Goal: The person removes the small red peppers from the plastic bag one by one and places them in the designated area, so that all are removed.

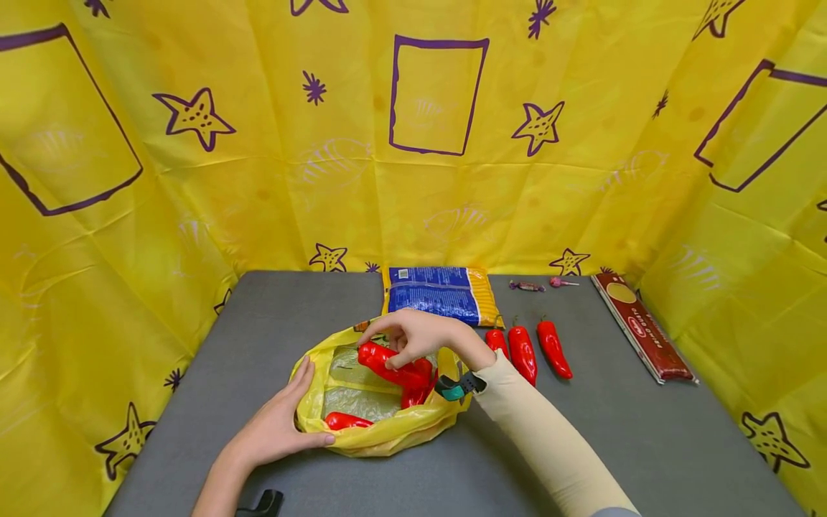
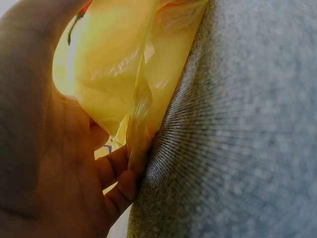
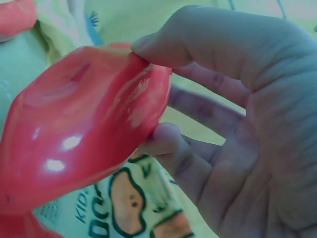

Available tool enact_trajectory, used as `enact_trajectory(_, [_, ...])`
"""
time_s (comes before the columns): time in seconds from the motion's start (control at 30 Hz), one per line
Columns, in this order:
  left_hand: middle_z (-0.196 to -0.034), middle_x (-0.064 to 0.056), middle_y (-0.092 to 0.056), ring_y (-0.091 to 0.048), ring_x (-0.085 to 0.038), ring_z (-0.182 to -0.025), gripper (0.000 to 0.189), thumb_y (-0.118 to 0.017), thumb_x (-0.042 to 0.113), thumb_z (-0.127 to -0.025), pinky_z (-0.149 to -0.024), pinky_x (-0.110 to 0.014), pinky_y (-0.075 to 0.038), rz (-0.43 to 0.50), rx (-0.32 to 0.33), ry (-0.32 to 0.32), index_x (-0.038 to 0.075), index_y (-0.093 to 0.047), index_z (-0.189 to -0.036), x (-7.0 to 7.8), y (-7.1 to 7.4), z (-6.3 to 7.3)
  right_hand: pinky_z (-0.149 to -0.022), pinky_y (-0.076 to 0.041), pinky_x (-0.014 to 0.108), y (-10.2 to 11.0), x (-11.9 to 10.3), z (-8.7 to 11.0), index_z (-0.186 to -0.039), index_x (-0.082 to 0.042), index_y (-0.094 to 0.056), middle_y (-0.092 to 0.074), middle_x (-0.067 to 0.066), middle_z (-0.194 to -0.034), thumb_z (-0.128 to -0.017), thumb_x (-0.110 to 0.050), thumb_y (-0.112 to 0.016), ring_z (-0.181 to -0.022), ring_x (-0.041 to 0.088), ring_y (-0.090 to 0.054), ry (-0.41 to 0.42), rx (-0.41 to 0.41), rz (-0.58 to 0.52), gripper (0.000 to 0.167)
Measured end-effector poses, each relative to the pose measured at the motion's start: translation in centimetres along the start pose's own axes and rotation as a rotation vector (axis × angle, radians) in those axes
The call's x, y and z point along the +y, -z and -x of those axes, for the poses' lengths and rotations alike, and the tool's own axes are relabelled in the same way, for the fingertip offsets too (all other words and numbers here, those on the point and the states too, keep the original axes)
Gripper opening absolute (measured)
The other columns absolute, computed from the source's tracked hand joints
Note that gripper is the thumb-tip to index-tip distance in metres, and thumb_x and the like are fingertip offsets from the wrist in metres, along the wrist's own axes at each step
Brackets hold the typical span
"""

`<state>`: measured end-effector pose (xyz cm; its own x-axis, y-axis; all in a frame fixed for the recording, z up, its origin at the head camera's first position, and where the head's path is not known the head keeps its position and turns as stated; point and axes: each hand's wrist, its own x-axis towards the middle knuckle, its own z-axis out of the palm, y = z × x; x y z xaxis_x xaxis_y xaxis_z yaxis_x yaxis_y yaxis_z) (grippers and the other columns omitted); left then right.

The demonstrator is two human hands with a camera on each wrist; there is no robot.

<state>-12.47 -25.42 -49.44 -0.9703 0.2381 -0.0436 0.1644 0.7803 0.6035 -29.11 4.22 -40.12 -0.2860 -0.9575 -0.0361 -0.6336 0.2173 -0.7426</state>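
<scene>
A yellow plastic bag sits with its mouth spread wide on the grey table. Along its left rim rests my left hand, thumb at the near edge and fingers against the outside. My right hand pinches a glossy red pepper between thumb and fingertips over the bag's mouth. The right wrist view shows this pepper close up, with my fingers at one end. Inside the bag, one red pepper lies at the near side and another below my right hand.
Right of the bag lie three more red peppers. Behind it is a blue and yellow packet. A wrapped candy and a lollipop lie farther back. A long red packet lies at right; yellow printed cloth surrounds the table.
</scene>
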Motion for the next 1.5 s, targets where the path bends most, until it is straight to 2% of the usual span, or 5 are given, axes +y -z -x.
enact_trajectory(0.23, [-0.178,-0.018,-0.01,-0.029,-0.049,-0.155,0.134,-0.084,0.071,-0.076,-0.116,-0.066,-0.038,-0.007,0.026,-0.033,0.002,-0.018,-0.169,-0.1,-0.3,0.1,-0.069,-0.058,0.026,0.3,0.0,3.3,-0.142,-0.01,-0.066,-0.069,0.004,-0.127,-0.087,-0.004,-0.078,-0.072,0.006,-0.061,0.045,0.114,0.036,0.056])
enact_trajectory(0.57, [-0.178,-0.018,-0.009,-0.028,-0.05,-0.156,0.134,-0.085,0.07,-0.076,-0.115,-0.067,-0.038,-0.005,0.028,-0.031,0.001,-0.017,-0.169,0.0,-0.1,0.0,-0.067,-0.059,0.03,-0.5,0.6,8.0,-0.142,-0.012,-0.066,-0.065,0.007,-0.14,-0.089,-0.008,-0.08,-0.072,0.013,-0.063,0.064,0.336,0.013,0.055])
enact_trajectory(0.87, [-0.178,-0.017,-0.008,-0.028,-0.049,-0.156,0.134,-0.084,0.071,-0.077,-0.116,-0.067,-0.038,-0.007,0.019,-0.022,0.002,-0.016,-0.169,0.0,-0.1,-0.1,-0.067,-0.057,0.029,-0.8,2.5,13.9,-0.145,-0.009,-0.063,-0.067,0.012,-0.135,-0.09,-0.002,-0.079,-0.074,0.018,-0.064,-0.112,0.562,-0.053,0.057])
enact_trajectory(1.2, [-0.178,-0.018,-0.008,-0.027,-0.05,-0.156,0.135,-0.085,0.07,-0.076,-0.116,-0.067,-0.037,-0.003,0.015,-0.022,0.001,-0.016,-0.169,0.2,0.0,0.0,-0.063,-0.055,0.028,0.7,5.5,23.2,-0.147,-0.006,-0.059,-0.067,0.013,-0.103,-0.095,-0.002,-0.075,-0.07,0.021,-0.062,-0.335,0.805,-0.058,0.055])
enact_trajectory(1.5, [-0.178,-0.019,-0.009,-0.029,-0.05,-0.155,0.134,-0.085,0.07,-0.076,-0.115,-0.067,-0.038,-0.011,0.025,-0.033,0.001,-0.017,-0.169,0.2,0.0,0.0,-0.072,-0.057,0.027,1.6,9.4,30.8,-0.151,-0.005,-0.055,-0.061,0.019,-0.135,-0.101,-0.011,-0.071,-0.084,0.012,-0.066,-0.546,0.892,-0.02,0.054])
